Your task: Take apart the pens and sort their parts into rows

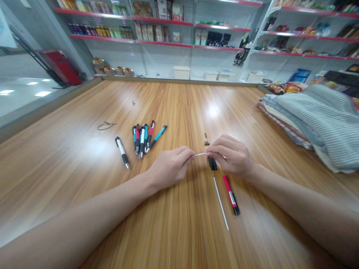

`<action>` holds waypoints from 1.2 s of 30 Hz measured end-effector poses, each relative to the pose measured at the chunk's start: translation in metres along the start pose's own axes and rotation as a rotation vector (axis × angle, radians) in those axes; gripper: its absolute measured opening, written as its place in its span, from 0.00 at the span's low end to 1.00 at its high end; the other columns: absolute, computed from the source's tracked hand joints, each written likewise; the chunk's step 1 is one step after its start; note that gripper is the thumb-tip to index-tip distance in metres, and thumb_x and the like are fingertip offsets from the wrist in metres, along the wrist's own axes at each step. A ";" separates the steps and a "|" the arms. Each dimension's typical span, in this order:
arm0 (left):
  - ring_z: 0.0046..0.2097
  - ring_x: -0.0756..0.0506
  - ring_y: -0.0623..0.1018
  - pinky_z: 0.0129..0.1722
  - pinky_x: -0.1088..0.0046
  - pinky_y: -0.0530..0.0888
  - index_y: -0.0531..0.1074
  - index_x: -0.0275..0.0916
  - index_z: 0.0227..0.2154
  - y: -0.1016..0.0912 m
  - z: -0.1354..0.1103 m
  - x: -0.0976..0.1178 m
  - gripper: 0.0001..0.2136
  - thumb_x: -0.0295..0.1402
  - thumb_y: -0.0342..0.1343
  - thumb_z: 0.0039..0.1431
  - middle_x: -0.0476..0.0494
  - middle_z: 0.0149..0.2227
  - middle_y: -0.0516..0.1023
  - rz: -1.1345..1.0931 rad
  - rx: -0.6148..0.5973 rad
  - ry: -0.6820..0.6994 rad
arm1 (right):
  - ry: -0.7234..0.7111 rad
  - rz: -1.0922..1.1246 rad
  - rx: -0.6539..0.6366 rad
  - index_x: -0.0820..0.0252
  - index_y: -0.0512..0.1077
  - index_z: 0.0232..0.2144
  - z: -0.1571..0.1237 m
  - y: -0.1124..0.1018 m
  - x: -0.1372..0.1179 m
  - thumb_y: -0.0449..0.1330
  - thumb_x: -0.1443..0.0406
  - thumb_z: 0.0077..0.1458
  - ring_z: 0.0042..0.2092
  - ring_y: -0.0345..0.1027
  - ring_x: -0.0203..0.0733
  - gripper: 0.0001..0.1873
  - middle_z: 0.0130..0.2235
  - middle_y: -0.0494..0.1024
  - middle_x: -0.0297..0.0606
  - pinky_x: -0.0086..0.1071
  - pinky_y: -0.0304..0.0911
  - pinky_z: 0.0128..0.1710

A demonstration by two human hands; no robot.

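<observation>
A thin white pen refill [200, 154] stretches between my two hands just above the wooden table. My left hand [171, 168] pinches its left end, and my right hand [231, 155] pinches the other end. Partly hidden under my right hand lie black pen grips [212, 163], with small dark pen parts [206, 142] just beyond. Nearer to me, a second white refill [221, 203] lies beside a red pen barrel [231, 195] with a black end. To the left, several assembled click pens [142, 140] in blue, red and white lie bunched together, and one white pen [122, 152] lies apart.
A grey cord loop [105, 126] and a small metallic piece [133, 102] lie on the table's left half. Folded cloths [314, 119] are stacked at the right edge. A raised rim [179, 80] borders the far side, with stocked shelves [162, 43] behind it.
</observation>
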State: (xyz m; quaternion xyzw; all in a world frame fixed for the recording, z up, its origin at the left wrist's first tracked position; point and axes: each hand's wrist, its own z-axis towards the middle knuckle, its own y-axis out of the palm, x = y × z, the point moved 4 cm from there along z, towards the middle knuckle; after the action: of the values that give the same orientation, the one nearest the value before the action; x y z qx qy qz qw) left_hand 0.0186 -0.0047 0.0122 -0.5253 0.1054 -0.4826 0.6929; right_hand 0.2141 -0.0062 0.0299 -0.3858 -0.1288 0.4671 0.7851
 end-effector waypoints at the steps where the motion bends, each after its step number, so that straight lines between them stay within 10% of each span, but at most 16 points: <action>1: 0.35 0.48 0.74 0.35 0.72 0.70 0.69 0.37 0.38 -0.001 0.000 0.000 0.09 0.31 0.44 0.68 0.44 0.35 0.74 0.001 0.011 -0.008 | 0.019 0.008 0.014 0.56 0.75 0.37 0.000 -0.001 0.002 0.61 0.66 0.57 0.36 0.68 0.41 0.04 0.34 0.77 0.38 0.36 0.65 0.36; 8: 0.34 0.48 0.73 0.33 0.72 0.68 0.68 0.37 0.34 -0.005 0.001 -0.002 0.08 0.29 0.45 0.67 0.44 0.33 0.74 -0.021 0.070 -0.053 | 0.355 -0.023 0.218 0.57 0.77 0.33 -0.004 -0.009 0.030 0.61 0.62 0.58 0.35 0.66 0.40 0.06 0.35 0.72 0.39 0.36 0.64 0.34; 19: 0.34 0.48 0.73 0.33 0.72 0.68 0.68 0.37 0.34 -0.003 0.000 -0.004 0.08 0.29 0.45 0.67 0.44 0.33 0.74 -0.026 0.088 -0.067 | 0.750 0.138 0.159 0.60 0.76 0.34 -0.016 0.001 0.061 0.58 0.55 0.60 0.31 0.71 0.38 0.15 0.29 0.77 0.36 0.31 0.64 0.33; 36: 0.36 0.48 0.74 0.34 0.71 0.68 0.69 0.37 0.35 -0.004 0.000 -0.006 0.08 0.29 0.45 0.67 0.43 0.34 0.75 -0.028 0.106 -0.082 | 0.588 -0.172 -0.063 0.58 0.78 0.30 -0.014 0.003 0.076 0.60 0.60 0.57 0.34 0.71 0.41 0.10 0.32 0.80 0.38 0.34 0.62 0.36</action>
State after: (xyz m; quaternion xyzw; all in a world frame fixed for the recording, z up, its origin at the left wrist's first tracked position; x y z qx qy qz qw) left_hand 0.0132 0.0000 0.0136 -0.5086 0.0439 -0.4752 0.7166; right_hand 0.2604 0.0512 0.0066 -0.5162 0.0576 0.2630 0.8131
